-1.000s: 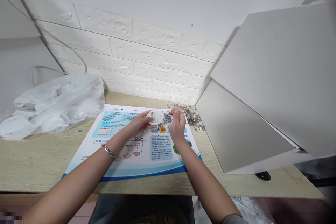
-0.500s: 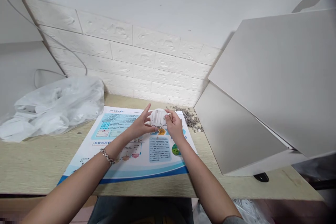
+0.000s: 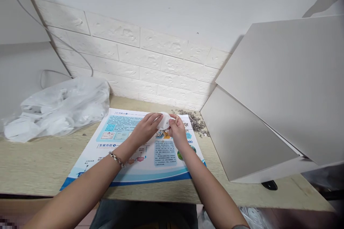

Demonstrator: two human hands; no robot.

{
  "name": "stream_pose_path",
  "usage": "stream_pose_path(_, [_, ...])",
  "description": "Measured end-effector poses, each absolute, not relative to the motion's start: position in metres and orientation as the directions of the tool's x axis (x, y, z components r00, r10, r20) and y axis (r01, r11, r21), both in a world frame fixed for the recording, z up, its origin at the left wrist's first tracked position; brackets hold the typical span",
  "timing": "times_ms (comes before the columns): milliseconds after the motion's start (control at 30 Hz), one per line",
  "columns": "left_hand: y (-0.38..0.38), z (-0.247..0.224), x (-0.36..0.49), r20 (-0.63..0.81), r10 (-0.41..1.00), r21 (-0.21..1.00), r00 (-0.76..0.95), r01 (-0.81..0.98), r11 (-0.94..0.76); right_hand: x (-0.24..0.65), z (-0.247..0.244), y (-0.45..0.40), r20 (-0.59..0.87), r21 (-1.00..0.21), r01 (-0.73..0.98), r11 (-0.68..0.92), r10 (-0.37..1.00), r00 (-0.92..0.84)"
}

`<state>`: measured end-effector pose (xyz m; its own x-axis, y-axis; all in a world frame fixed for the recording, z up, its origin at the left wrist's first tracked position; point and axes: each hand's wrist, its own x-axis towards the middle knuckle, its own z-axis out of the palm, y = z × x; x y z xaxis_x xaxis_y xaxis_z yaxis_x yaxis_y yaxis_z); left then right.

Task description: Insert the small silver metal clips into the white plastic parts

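A small white round plastic piece (image 3: pixel 165 121) is held up over the printed sheet, between my two hands. My right hand (image 3: pixel 178 130) pinches its right edge, with the thumb on the near face. Over its left side lie the bent fingers of my left hand (image 3: pixel 145 128), which cover part of the face. Below the piece, a few small metal parts (image 3: pixel 159 134) lie on the printed sheet (image 3: pixel 134 177). Whether my left fingertips hold a small part against the disc is hidden.
A heap of small silvery metal parts (image 3: pixel 198 125) lies at the back right, by the wall. To the left sits a clear plastic bag (image 3: pixel 72 105) of white pieces. Large pale panels (image 3: pixel 236 132) lean on the right, with a black object (image 3: pixel 269 185) under their edge.
My left hand has gone from spread fingers beside the disc to fingers folded over its left side. The slotted face has turned and is partly covered. My right hand keeps its pinch.
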<state>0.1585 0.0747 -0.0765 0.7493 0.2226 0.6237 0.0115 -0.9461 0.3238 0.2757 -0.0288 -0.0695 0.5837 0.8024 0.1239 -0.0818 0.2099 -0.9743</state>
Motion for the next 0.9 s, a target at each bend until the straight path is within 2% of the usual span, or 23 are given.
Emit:
stream_pose_path(100, [0.075, -0.077, 0.159, 0.699, 0.125, 0.171, 0.705, 0.005, -0.985, 0.275, -0.069, -0.03, 0.067, -0.968, -0.17, 0.182, 0.847, 0.528])
stream_pose_path(167, [0.075, -0.079, 0.16, 0.732, 0.136, 0.17, 0.668, 0.014, -0.985, 0.276, -0.069, -0.03, 0.045, -0.967, -0.194, 0.162, 0.865, 0.499])
stream_pose_path(200, [0.074, -0.079, 0.161, 0.738, 0.182, 0.215, 0.649, 0.029, -0.976, 0.277, -0.069, -0.03, 0.04, -0.968, -0.195, 0.155, 0.87, 0.492])
stream_pose_path(267, [0.071, -0.078, 0.163, 0.693, 0.343, 0.387, 0.633, 0.074, -0.919, 0.28, -0.069, -0.031, 0.047, -0.982, -0.137, 0.134, 0.861, 0.507])
stream_pose_path(367, [0.067, -0.071, 0.165, 0.441, 0.625, 0.695, 0.645, 0.195, -0.692, 0.284, -0.069, -0.032, 0.126, -0.987, 0.151, 0.046, 0.806, 0.578])
stream_pose_path(467, [0.065, -0.065, 0.165, 0.27, 0.74, 0.827, 0.616, 0.245, -0.506, 0.283, -0.07, -0.032, 0.22, -0.908, 0.416, -0.054, 0.783, 0.582])
stream_pose_path(600, [0.062, -0.062, 0.166, 0.234, 0.737, 0.846, 0.634, 0.24, -0.476, 0.28, -0.072, -0.032, 0.264, -0.827, 0.547, -0.133, 0.767, 0.585])
stream_pose_path(900, [0.058, -0.07, 0.167, 0.324, 0.651, 0.755, 0.686, 0.228, -0.615, 0.28, -0.077, -0.033, 0.348, -0.756, 0.636, -0.158, 0.725, 0.594])
